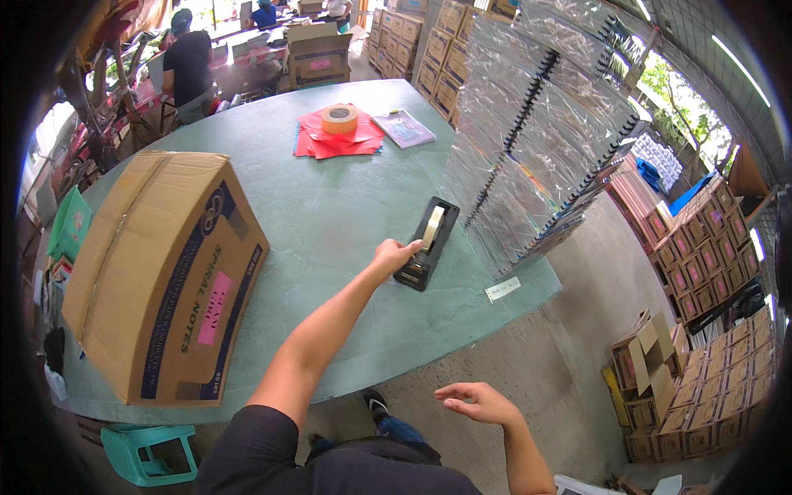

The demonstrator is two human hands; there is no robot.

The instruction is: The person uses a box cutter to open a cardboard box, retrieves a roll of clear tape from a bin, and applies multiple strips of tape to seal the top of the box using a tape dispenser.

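My left hand (pixel 394 255) reaches across the green table (pixel 330 214) and touches the near end of a black tape dispenser (pixel 426 242) holding a pale roll; its fingers curl against the dispenser's side. My right hand (pixel 476 402) hangs below the table edge over the concrete floor, fingers loosely apart and holding nothing. A big brown cardboard box (pixel 161 272) with blue print and a pink label lies on the table to the left of my arm.
A tall stack of plastic-wrapped spiral notebooks (pixel 536 140) stands right of the dispenser. A tape roll (pixel 339 119) rests on red sheets (pixel 338 139) at the far side, beside a booklet (pixel 403 128). Cartons (pixel 701 264) pile at right. A teal stool (pixel 148 454) is below. A person (pixel 188 70) sits beyond.
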